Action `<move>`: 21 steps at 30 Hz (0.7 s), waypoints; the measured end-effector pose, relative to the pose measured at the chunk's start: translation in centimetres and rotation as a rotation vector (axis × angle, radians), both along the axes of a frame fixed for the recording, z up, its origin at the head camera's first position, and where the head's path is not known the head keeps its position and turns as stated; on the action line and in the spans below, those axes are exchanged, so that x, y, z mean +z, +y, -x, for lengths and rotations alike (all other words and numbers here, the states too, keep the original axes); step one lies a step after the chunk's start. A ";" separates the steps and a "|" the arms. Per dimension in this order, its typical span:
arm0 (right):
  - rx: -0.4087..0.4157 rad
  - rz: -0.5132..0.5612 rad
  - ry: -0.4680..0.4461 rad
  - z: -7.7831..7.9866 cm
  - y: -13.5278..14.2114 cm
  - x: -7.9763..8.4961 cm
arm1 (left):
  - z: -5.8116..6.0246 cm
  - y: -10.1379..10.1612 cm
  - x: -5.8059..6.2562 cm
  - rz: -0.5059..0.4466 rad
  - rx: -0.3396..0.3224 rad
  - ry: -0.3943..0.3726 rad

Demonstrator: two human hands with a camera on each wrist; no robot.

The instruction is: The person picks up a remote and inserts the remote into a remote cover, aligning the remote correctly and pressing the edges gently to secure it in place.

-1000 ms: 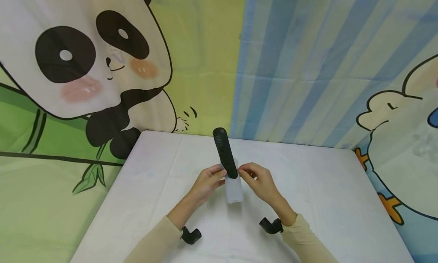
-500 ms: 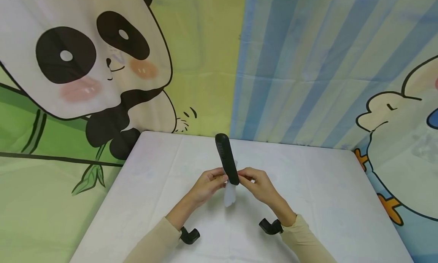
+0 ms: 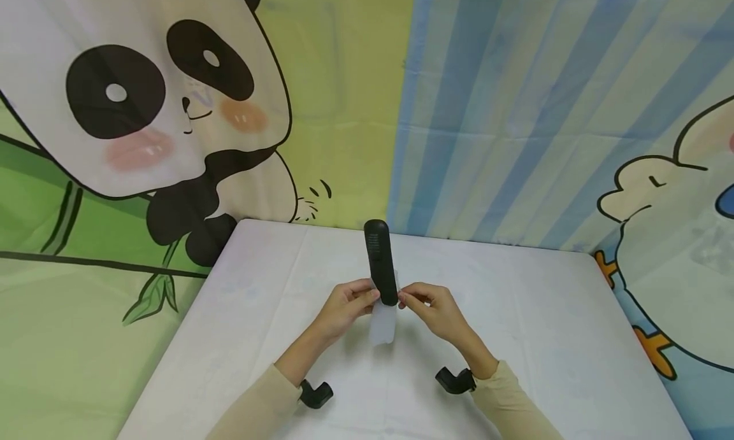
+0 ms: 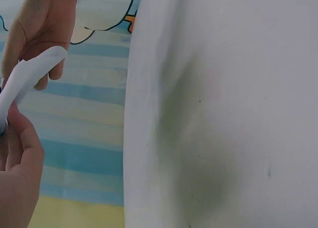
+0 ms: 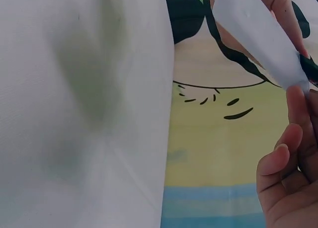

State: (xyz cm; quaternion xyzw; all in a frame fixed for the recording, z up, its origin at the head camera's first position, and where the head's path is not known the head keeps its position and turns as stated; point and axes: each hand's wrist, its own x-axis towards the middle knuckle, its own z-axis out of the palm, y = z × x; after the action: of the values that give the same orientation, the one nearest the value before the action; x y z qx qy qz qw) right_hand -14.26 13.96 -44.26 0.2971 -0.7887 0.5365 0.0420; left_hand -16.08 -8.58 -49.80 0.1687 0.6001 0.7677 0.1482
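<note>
1. Black bar (image 3: 381,262) — long, rounded, faint print near its top — sits just below the centre of the head view, nearly upright in the frame, leaning slightly left at its top. Looks held above the white table (image 3: 487,287).
2. White sheet (image 3: 382,325) lies behind the bar, its lower end sticking out below; paper or cloth, can't tell.
3. Left hand (image 3: 342,309), left of the bar: thumb in front at the bar's lower left edge, fingers behind, gripping bar and seemingly sheet together.
4. Right hand (image 3: 434,309), right of the bar: thumb and forefinger pinched together at the sheet's edge by the bar's lower end; can't tell if the bar is in that pinch too.
5. Handling, my guess: bar is stiff, fairly light, maybe slick — best held round its lower half. Sheet looks thin, soft, easily creased or torn; pinch it gently by an edge.
6. Backdrop (image 3: 338,96) with cartoon prints fills the upper frame.
</note>
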 end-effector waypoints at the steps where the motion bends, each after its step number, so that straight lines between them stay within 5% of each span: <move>1: -0.007 -0.005 -0.004 0.0 0.0 0.0 | 0.0 0.0 0.1 0.012 0.017 -0.005; 11: -0.052 -0.036 -0.052 -0.4 -0.3 0.3 | -0.1 0.0 0.1 0.147 0.146 0.020; 21: -0.121 -0.013 -0.040 -0.4 -0.9 -0.2 | -0.6 0.1 -0.1 0.160 0.092 0.028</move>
State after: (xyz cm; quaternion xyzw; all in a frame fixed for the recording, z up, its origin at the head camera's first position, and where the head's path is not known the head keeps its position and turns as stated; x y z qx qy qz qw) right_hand -13.84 13.07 -44.49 0.2383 -0.8094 0.5338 0.0569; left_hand -15.48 -8.45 -49.91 0.1393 0.6687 0.7209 0.1174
